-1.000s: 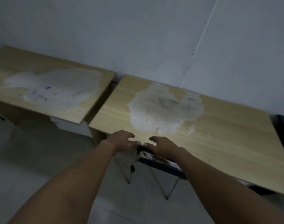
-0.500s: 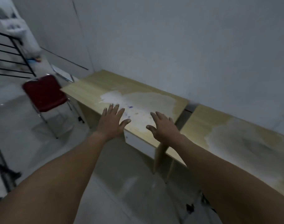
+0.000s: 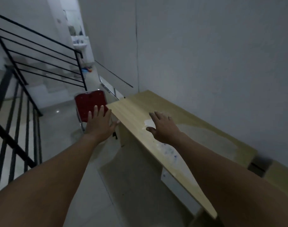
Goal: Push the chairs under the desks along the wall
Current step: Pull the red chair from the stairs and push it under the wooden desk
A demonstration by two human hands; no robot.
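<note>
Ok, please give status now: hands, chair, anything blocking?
Left hand, right hand open, empty. Red chair stands past the desk end, not tucked. Nothing seen blocking.

1. Two hands: the left hand and the right hand, both empty with fingers spread.
2. One red chair.
3. Two desks: one desk in full view, a second desk partly seen at the right edge.
4. One black railing.

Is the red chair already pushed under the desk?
No, the red chair stands on the open floor beyond the end of the desk.
</note>
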